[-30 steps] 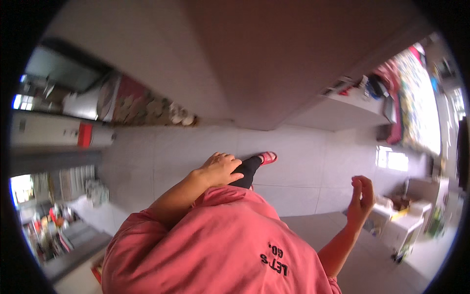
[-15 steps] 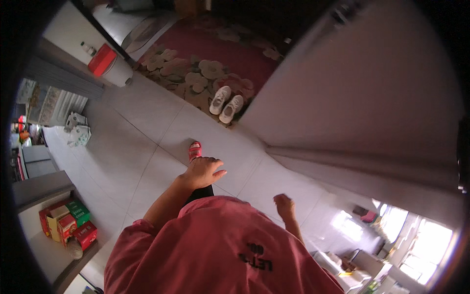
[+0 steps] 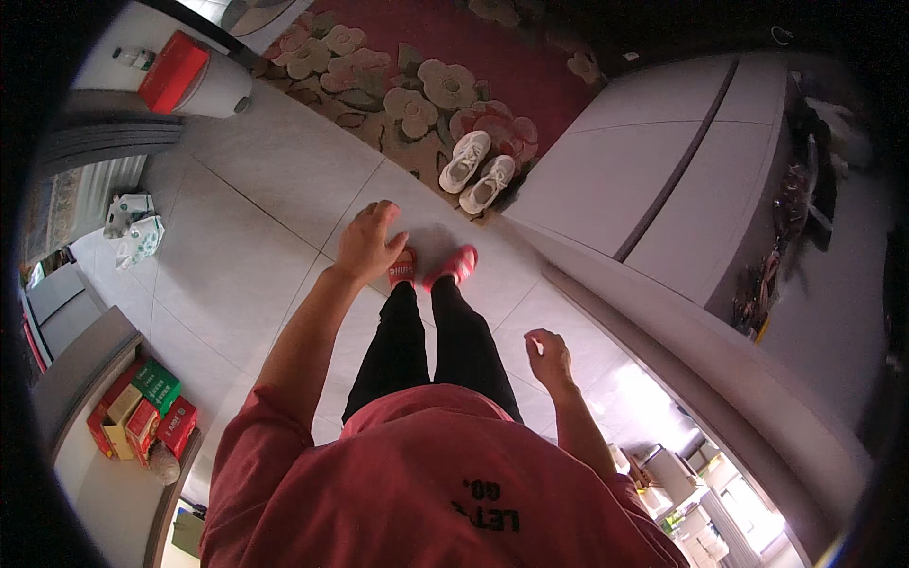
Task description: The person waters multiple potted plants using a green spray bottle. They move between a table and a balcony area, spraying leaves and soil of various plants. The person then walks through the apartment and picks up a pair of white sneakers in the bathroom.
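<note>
My left hand [image 3: 372, 244] hangs in front of me above the tiled floor [image 3: 246, 246], empty, with its thumb apart from the fingers. My right hand [image 3: 551, 362] is lower and to the right, its fingers loosely bent and nothing visible in them. Neither hand touches anything. Beyond the left hand, a pair of white lace-up shoes [image 3: 465, 162] rests on the edge of a red floral rug [image 3: 360, 80]. On my feet are red slippers [image 3: 458, 266].
To the right stands a pale cabinet [image 3: 615, 180] with cluttered open shelving [image 3: 781, 218]. At far left are a bin with a red lid [image 3: 176, 74] and white-green packages [image 3: 140, 241] on the floor. Several colourful boxes [image 3: 142, 426] sit on a shelf at lower left.
My left hand has moved up and slightly left in the view. Both legs and slippers now show. The cabinet's front and side shelving have come into view, and the shoes appear nearer the cabinet.
</note>
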The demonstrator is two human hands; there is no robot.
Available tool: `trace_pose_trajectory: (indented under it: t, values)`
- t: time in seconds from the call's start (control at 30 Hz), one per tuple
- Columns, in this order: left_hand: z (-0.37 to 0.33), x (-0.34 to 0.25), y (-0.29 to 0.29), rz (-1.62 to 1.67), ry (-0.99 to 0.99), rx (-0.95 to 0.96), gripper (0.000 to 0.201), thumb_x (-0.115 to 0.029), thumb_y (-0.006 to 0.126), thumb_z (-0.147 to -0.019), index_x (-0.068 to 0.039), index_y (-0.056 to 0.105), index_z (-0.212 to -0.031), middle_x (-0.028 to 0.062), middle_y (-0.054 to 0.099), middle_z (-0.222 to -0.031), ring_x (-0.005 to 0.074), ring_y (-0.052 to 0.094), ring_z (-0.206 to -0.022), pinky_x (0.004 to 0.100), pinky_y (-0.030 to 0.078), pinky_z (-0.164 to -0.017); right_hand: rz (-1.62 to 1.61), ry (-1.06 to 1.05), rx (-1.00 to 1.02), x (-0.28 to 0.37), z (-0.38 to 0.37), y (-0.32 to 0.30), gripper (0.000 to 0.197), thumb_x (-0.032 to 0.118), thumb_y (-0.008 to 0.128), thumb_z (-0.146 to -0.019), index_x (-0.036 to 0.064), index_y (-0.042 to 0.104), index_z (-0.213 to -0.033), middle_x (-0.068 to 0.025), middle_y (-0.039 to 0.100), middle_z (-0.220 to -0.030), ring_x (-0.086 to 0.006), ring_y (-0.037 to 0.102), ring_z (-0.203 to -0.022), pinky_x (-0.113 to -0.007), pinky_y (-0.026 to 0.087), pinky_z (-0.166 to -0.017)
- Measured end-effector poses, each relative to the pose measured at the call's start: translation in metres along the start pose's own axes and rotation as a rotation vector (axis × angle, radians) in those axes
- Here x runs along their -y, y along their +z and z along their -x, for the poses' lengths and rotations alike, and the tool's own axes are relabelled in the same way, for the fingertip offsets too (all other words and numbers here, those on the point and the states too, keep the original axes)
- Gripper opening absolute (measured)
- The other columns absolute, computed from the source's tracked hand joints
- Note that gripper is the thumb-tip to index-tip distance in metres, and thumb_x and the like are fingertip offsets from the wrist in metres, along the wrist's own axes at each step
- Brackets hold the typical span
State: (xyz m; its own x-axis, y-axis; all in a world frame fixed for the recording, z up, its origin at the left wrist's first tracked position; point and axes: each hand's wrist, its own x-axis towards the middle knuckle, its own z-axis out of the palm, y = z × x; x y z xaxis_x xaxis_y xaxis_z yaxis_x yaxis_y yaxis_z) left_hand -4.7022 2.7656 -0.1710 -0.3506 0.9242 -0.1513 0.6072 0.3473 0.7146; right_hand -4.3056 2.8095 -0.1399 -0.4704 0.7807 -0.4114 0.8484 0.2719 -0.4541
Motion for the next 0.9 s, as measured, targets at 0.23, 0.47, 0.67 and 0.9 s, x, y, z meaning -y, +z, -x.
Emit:
trace_pose_trajectory:
  t: [0.23,0.47,0.67,0.9]
  values:
    - [-0.039,0.037,0.053,-0.083,-0.008,-0.065,0.020,-0.020,0.071,-0.073,-0.005,0.063,-0.084,0.0147,0.062,-0.095,0.0333,0.059,-0.093,0.0411,0.050,-0.080,-0.150,0.070,0.142,0.019,-0.068,0.047,0.013,0.013,0.059,-0.086,0.0073,0.062,-0.098,-0.0120,0.066,-0.092,-0.0278,0.066,-0.080,-0.037,0.052,-0.071]
    - [-0.082,0.065,0.152,-0.162,-0.010,0.349,0.027,-0.030,0.062,-0.081,-0.004,0.065,-0.073,0.0154,0.064,-0.085,0.0320,0.062,-0.083,0.0426,0.051,-0.074,-0.254,0.127,0.103,0.014,-0.117,0.086,0.022,0.016,0.056,-0.089,0.0059,0.057,-0.109,-0.0163,0.064,-0.098,-0.0351,0.061,-0.088,-0.045,0.049,-0.075]
    - [-0.144,0.096,0.245,-0.177,-0.058,0.789,0.045,-0.029,0.059,-0.085,-0.013,0.050,-0.127,0.0149,0.052,-0.125,0.0335,0.048,-0.119,0.0443,0.042,-0.098,-0.250,0.197,0.027,0.002,-0.142,0.110,0.037,0.015,0.057,-0.087,0.0039,0.050,-0.121,-0.0170,0.055,-0.121,-0.0357,0.051,-0.111,-0.047,0.037,-0.096]
    - [-0.218,0.171,0.378,-0.288,-0.016,0.982,0.078,-0.030,0.061,-0.083,-0.027,0.019,-0.148,0.0235,0.009,-0.152,0.0407,0.013,-0.140,0.0440,0.024,-0.113,-0.146,0.399,-0.029,-0.025,-0.162,0.146,0.050,0.015,0.060,-0.081,0.0037,0.045,-0.127,-0.0188,0.048,-0.132,-0.0349,0.046,-0.120,-0.046,0.032,-0.101]
